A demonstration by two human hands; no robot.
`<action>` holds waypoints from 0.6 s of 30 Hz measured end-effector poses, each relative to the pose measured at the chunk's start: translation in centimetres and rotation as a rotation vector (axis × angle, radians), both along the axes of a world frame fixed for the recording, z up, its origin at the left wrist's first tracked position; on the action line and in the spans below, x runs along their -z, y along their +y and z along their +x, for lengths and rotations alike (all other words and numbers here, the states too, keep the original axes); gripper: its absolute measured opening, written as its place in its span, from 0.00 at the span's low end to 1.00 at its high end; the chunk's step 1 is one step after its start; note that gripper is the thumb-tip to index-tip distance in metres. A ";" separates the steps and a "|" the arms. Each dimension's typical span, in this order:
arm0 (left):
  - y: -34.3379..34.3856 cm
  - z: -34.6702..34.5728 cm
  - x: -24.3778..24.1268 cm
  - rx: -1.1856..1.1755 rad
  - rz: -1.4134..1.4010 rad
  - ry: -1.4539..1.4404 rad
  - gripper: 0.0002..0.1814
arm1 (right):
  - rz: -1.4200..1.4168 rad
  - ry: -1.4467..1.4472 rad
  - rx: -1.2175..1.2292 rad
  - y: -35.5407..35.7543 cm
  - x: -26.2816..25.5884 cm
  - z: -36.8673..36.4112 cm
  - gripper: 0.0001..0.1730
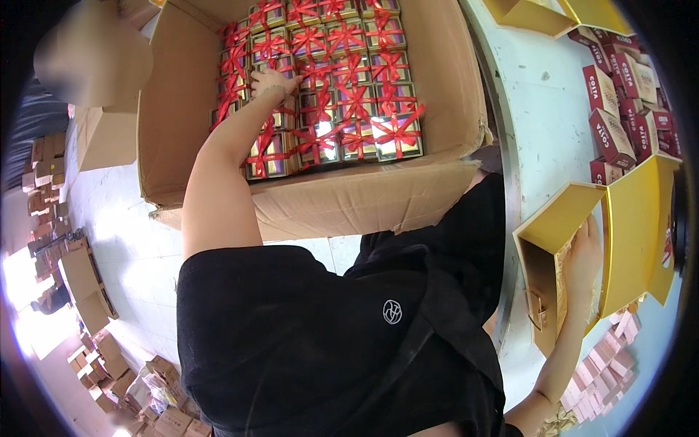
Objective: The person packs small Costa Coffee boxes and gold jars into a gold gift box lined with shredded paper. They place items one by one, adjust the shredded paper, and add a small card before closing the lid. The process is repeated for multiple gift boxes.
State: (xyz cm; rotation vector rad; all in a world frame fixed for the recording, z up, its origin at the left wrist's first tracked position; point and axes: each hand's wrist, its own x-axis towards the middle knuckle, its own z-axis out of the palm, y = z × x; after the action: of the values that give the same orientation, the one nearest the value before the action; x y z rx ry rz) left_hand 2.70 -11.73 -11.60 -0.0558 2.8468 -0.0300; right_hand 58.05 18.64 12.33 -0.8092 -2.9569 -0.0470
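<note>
My left hand [271, 84] reaches into a large open cardboard carton [355, 205]. Its fingers are spread over one of the small clear-topped gift boxes [397, 136], and whether they grip it is hard to see. Red ribbon bows tie these boxes, which stand packed in rows. On the right, my right hand [585, 254] is down inside an open gold gift box [628, 240] with a metal handle. Shredded paper filler [562, 278] lies around that hand, and its fingertips are hidden.
Dark red Costa boxes [611, 139] are heaped on the pale table [540, 120], beyond the gold box. Another open gold box [546, 19] stands at the far end. Pale pink boxes [600, 371] are piled nearer. Cardboard cartons [172, 420] stand on the floor at left.
</note>
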 end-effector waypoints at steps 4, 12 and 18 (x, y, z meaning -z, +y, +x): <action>1.1 0.4 -2.4 -0.059 0.105 0.032 0.60 | 0.084 -0.035 0.108 -0.6 -3.1 1.6 0.27; 1.8 6.8 -17.7 1.205 0.583 0.578 0.47 | 0.149 0.107 0.115 -1.8 -7.3 6.1 0.27; 12.8 19.1 -29.1 1.790 1.130 0.525 0.43 | -0.362 0.556 0.236 -2.8 -8.3 3.2 0.12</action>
State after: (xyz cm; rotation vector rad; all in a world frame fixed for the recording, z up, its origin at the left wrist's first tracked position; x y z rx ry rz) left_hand 21.81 1.02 17.55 2.6865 1.7553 1.2008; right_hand 61.20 15.86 20.65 -1.0075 -2.3598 0.6102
